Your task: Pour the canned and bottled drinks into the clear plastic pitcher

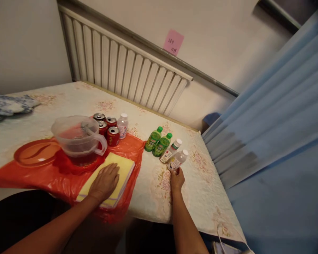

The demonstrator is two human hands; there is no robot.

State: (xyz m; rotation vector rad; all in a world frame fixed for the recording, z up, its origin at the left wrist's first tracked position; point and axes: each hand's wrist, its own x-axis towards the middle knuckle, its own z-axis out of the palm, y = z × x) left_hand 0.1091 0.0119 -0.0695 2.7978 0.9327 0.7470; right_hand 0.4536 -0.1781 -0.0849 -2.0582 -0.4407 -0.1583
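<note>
Clear white-capped bottle (177,161): found just right of the slim bottle (170,152), clasped low down by the right hand (177,180)
Left hand (104,180): laid flat on the yellow cloth (123,165), nothing grasped
Right-hand step: bottle is handled in its spot; set down or picked up, can't be told
Next for the bottle: steady grip probably called for, since its neighbour could easily be bumped
Curtain side: more room offered, tabletop (198,201) stretching toward the blue curtain (257,123); front edge crossed by the right forearm (187,224)
</note>
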